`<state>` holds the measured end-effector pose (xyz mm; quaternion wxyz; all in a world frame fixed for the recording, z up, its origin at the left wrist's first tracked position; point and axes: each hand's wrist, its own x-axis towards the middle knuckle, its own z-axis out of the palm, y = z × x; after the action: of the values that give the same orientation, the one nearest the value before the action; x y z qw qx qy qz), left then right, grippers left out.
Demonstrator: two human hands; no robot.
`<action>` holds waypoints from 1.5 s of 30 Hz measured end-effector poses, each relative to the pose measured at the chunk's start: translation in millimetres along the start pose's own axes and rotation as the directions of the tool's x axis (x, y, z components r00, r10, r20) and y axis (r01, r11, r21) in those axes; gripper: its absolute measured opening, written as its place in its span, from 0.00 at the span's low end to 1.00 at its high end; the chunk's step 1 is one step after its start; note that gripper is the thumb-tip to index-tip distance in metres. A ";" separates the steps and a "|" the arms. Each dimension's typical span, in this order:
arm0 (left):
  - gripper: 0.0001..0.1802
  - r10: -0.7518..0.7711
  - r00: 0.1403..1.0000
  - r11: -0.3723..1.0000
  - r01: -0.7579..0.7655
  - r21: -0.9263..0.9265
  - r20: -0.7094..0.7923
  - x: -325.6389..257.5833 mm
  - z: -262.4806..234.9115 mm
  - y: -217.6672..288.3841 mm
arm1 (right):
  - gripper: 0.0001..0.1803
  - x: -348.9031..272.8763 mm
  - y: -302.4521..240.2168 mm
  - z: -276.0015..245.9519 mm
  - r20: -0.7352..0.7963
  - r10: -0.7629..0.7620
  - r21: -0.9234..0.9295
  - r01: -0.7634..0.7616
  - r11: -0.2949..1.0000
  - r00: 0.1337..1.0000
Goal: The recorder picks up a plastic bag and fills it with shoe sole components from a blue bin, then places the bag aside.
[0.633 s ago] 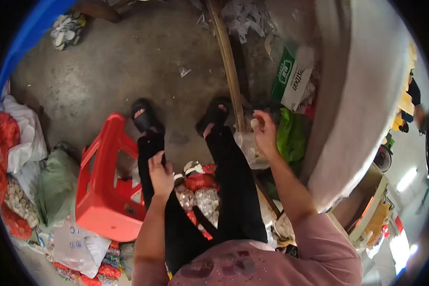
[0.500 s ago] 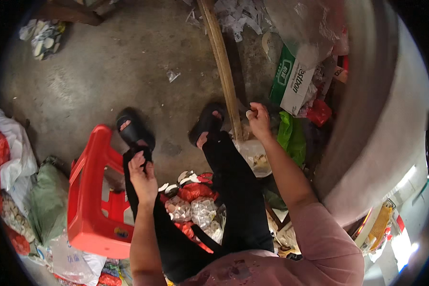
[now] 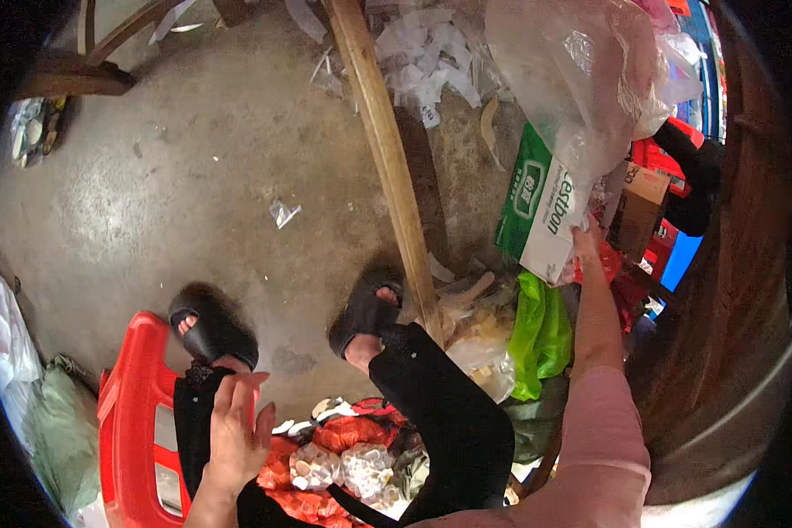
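Below, the left hand (image 3: 236,429) lies at about seven o'clock, fingers spread wide and flat, holding nothing, resting on the black-trousered left knee just beside the red plastic stool (image 3: 130,440). The right hand (image 3: 587,239) reaches out to about three o'clock, its fingertips touching the lower corner of the green-and-white carton (image 3: 537,216); the grip itself is hidden behind the carton edge, so whether it is closed on anything cannot be told. The carton stands tilted against a large clear plastic bag (image 3: 581,79) that fills the one o'clock sector. Bright green plastic bag (image 3: 539,334): at four o'clock, just beneath the right forearm and near the carton. Long wooden pole (image 3: 387,167): runs from twelve o'clock down to centre, ending beside the right foot in a black sandal (image 3: 365,310). Second black sandal (image 3: 211,330): at eight o'clock, touching the stool's upper end. Small bundles in red mesh and clear wrapping (image 3: 343,453): at six o'clock, between the knees. Scraps of white paper (image 3: 422,62): scattered at twelve o'clock on the concrete floor (image 3: 176,194). Brown cardboard box (image 3: 638,207): at three o'clock, just beyond the right hand.
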<state>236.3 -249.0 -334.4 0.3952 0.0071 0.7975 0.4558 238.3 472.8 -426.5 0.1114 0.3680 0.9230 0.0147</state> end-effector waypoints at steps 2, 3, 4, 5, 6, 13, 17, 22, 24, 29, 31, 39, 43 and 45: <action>0.20 0.024 1.000 1.000 -0.024 -0.017 0.017 6.0 -3.5 5.1 | 0.32 17.3 11.0 6.8 0.111 -0.026 0.087 0.017 0.996 0.994; 0.20 0.026 1.000 1.000 -0.026 -0.017 0.017 9.3 -4.8 6.3 | 0.33 24.3 16.3 8.6 0.220 -0.062 0.166 0.025 0.986 0.973; 0.20 0.029 0.999 1.000 -0.029 -0.007 0.023 12.5 -6.8 6.0 | 0.33 30.7 21.7 9.7 0.218 -0.061 0.165 0.025 0.986 0.974; 0.20 -0.016 0.999 0.999 0.014 0.051 0.048 11.4 -10.2 4.8 | 0.26 -0.8 -12.5 33.7 0.234 -0.003 0.191 -0.042 0.981 0.972; 0.18 -0.087 0.996 0.996 0.088 -0.001 0.022 10.8 -11.6 4.0 | 0.19 -17.8 -37.2 36.2 0.219 0.050 0.198 -0.094 0.976 0.974; 0.14 -0.099 0.995 0.994 0.100 -0.036 0.023 34.7 -6.0 1.9 | 0.13 41.2 47.2 32.8 0.102 -0.124 0.224 0.098 0.970 0.987; 0.13 -0.091 0.996 0.996 0.091 -0.022 0.007 35.4 -10.2 14.3 | 0.10 -58.7 -61.0 57.5 -0.286 -0.271 0.023 0.289 0.957 0.919; 0.16 -0.114 0.993 0.993 0.114 -0.013 0.017 27.9 -6.2 -1.0 | 0.14 -166.2 -124.4 51.3 -0.164 -0.331 0.175 0.358 0.917 0.929; 0.13 -0.071 0.997 0.997 0.071 -0.011 0.011 27.5 -1.0 -3.2 | 0.15 -200.1 -137.9 42.3 -0.060 -0.394 0.210 0.398 0.893 0.917; 0.14 -0.057 0.997 0.998 0.058 -0.023 0.053 29.5 3.4 2.4 | 0.17 -261.0 -180.4 26.3 0.228 -0.515 0.286 0.448 0.847 0.827; 0.14 -0.091 0.995 0.996 0.091 -0.013 0.039 27.8 2.3 -1.3 | 0.19 -272.4 -197.3 18.0 0.284 -0.543 0.289 0.470 0.834 0.790; 0.14 -0.114 0.993 0.993 0.115 -0.034 0.033 18.2 0.2 -16.3 | 0.17 -262.2 -158.2 -4.3 0.067 -0.068 0.488 0.027 0.873 0.995; 0.14 -0.105 0.994 0.992 0.107 -0.064 0.039 16.9 6.8 -18.4 | 0.16 -212.0 -79.5 42.0 0.347 0.116 0.708 -0.341 0.619 0.931; 0.14 -0.119 0.992 0.991 0.122 -0.056 0.041 12.5 8.3 -21.3 | 0.16 -213.7 -98.6 51.6 0.308 -0.014 0.599 -0.182 0.780 0.951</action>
<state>240.4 -250.8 -360.0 0.4369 -0.0440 0.7753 0.4540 333.4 252.2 -445.9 0.1200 0.4232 0.8314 -0.3396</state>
